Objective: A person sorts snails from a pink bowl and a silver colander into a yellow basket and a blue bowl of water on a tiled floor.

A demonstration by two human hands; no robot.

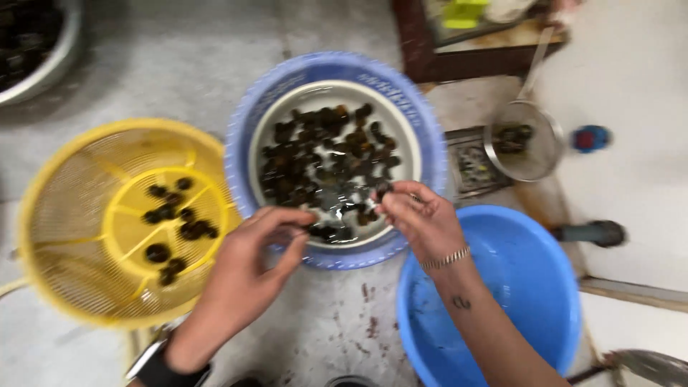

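Observation:
A white bowl [266, 127] set in a light blue strainer basket [244, 122] holds water and several dark snail shells [326, 154]. My right hand [419, 222] is at the bowl's near right rim, fingers pinched on one dark snail [383, 189]. My left hand [254, 258] hovers at the bowl's near left rim, fingers curled together; whether it holds a shell is hidden by blur. A yellow strainer basket [64, 215] to the left holds several dark snails [172, 222].
A blue plastic basin [530, 287] sits at lower right. A metal sieve [527, 147] with a few snails rests near a floor drain [469, 165]. A metal bowl [36, 50] is at top left. The floor is wet grey concrete.

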